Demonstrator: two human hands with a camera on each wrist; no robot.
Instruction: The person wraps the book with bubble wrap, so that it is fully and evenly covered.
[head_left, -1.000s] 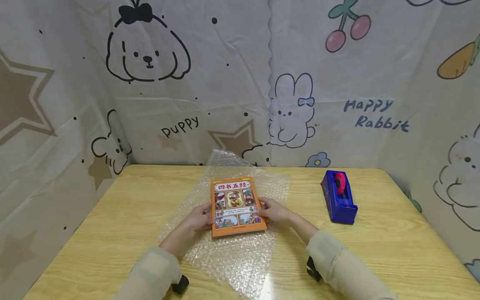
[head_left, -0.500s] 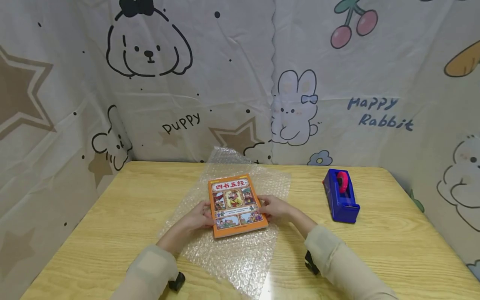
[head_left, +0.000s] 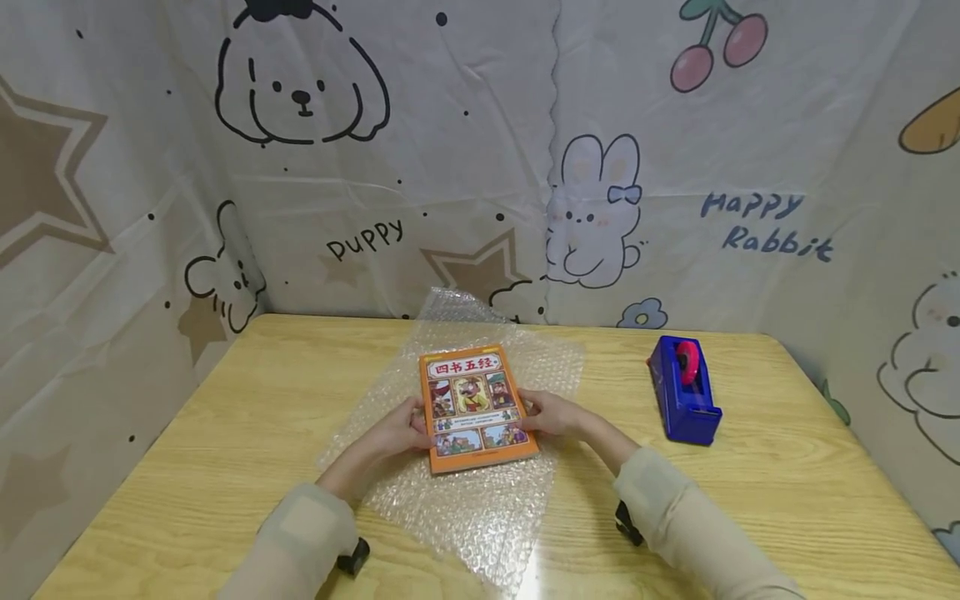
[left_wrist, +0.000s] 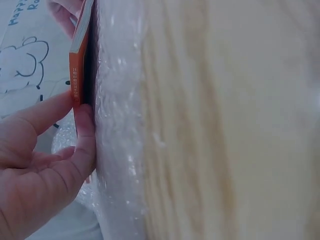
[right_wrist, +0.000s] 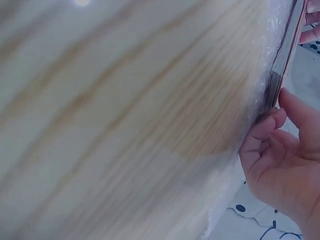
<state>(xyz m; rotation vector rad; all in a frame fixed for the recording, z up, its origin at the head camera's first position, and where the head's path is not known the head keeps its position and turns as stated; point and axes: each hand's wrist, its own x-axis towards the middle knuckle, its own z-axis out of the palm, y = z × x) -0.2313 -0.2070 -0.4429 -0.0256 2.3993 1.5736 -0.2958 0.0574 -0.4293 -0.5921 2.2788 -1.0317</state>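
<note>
An orange book [head_left: 472,408] with cartoon pictures and Chinese characters on its cover lies face up over a sheet of clear bubble wrap [head_left: 480,517]. My left hand [head_left: 399,429] pinches the book's left edge, thumb on the cover and fingers beneath. On the opposite edge my right hand [head_left: 553,414] holds it in the same way. The left wrist view shows the book's spine [left_wrist: 75,82] and a dark gap between book and wrap near the fingertips. In the right wrist view the page edges [right_wrist: 284,65] face the right hand [right_wrist: 287,165].
A blue tape dispenser [head_left: 686,404] with a red-cored roll stands on the right of the wooden table [head_left: 780,500]. The wrap's far corner [head_left: 450,304] rises against the patterned cloth [head_left: 360,167] at the table's back edge.
The book has turned slightly counterclockwise on the wrap, with both hands keeping their hold on its edges. The head view has shifted a little.
</note>
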